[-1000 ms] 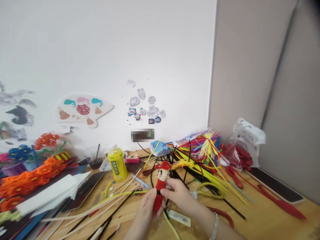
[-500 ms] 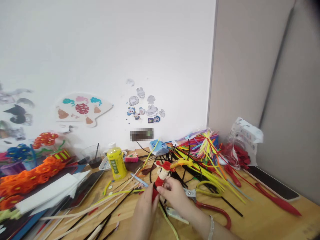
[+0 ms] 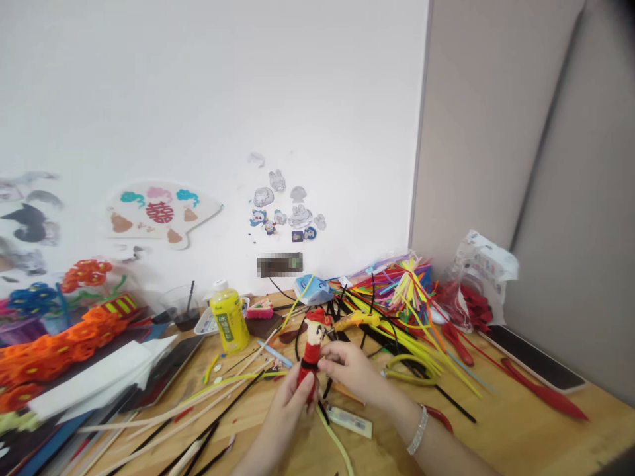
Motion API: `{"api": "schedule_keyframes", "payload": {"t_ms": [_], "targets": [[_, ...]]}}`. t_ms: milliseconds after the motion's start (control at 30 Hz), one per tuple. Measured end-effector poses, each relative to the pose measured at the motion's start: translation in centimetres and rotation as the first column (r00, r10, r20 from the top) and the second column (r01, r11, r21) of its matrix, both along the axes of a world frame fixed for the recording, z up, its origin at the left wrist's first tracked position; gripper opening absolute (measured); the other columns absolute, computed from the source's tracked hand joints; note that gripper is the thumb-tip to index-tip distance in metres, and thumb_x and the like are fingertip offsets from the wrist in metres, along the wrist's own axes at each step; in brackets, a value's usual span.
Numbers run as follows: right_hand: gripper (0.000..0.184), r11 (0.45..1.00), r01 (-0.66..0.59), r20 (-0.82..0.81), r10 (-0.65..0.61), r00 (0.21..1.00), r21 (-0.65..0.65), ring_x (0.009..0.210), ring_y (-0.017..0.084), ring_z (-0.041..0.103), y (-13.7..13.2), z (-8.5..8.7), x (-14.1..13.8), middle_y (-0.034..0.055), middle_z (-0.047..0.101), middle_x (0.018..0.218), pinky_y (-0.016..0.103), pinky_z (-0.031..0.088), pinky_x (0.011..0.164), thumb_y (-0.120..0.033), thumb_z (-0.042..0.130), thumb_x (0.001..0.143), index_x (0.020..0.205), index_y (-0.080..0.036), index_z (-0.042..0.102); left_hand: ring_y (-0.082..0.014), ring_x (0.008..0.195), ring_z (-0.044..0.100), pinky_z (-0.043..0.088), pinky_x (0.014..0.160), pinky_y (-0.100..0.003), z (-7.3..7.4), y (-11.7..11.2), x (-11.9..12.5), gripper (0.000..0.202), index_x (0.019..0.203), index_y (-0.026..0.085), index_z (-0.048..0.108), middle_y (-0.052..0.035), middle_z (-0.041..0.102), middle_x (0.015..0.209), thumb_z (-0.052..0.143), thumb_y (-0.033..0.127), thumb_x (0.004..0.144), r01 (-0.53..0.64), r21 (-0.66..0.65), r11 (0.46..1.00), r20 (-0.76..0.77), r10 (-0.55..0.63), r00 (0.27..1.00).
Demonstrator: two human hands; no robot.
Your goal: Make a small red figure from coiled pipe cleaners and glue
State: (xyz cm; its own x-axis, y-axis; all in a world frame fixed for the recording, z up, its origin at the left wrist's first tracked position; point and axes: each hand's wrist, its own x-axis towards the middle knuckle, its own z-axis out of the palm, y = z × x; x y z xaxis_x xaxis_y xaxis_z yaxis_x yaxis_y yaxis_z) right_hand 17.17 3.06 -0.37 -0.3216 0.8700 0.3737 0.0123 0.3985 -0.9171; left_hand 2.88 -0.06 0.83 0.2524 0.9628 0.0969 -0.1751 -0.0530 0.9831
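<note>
A small doll (image 3: 312,350) with a red hat, pale face, red body and black belt stands upright between my hands. It looks made of fuzzy pipe cleaners. My left hand (image 3: 292,398) is wrapped round its lower body, thumb across the front. At its right side, my right hand (image 3: 344,367) has its fingers bent and pinched at the doll's middle; what lies between the fingertips is hidden. Below them on the table lies a small pale tube (image 3: 350,421). Yellow-handled pliers (image 3: 411,370) are behind my right wrist, and a red curved handle (image 3: 437,418) shows beside that forearm.
A yellow bottle (image 3: 229,318) stands left of centre. Bundled pipe cleaners (image 3: 397,291) lie along the back right. A phone (image 3: 533,357) rests at the right, near a long red object (image 3: 548,393). Orange fuzzy flowers (image 3: 59,350) and white sheets (image 3: 94,380) cover the left.
The doll has turned from a tilt to upright and moved slightly left. My right hand has shifted its fingers from over the doll to its side, uncovering more of the body and the tube.
</note>
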Motion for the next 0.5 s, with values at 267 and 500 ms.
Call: {"api": "schedule_keyframes", "payload": {"t_ms": [267,500], "targets": [[0.030,0.999,-0.021,-0.037,0.019,0.999,-0.035,0.066,0.013,0.054,-0.4,0.7,0.1,0.0022,0.061,0.074,0.025,0.043,0.063,-0.041,0.062,0.074,0.085,-0.013,0.065,-0.0060,0.044,0.036,0.024,0.046,-0.021,-2.0,0.5,-0.3,0.031,0.079,0.016,0.056,0.0043,0.047,0.056,0.061,0.046,0.074,0.230,-0.042,0.972,0.254,-0.213,0.944],[0.035,0.984,-0.141,-0.095,0.132,0.987,-0.104,0.063,0.011,0.049,-0.1,-0.4,-0.2,0.0001,0.056,0.071,0.024,0.040,0.060,-0.045,0.059,0.076,0.087,-0.012,0.061,-0.0121,0.051,0.047,0.035,0.051,-0.024,-2.1,0.4,-0.7,0.034,0.075,0.016,0.061,0.0011,0.056,0.058,0.060,0.050,0.072,0.130,-0.088,0.988,0.125,-0.119,0.985]]}}
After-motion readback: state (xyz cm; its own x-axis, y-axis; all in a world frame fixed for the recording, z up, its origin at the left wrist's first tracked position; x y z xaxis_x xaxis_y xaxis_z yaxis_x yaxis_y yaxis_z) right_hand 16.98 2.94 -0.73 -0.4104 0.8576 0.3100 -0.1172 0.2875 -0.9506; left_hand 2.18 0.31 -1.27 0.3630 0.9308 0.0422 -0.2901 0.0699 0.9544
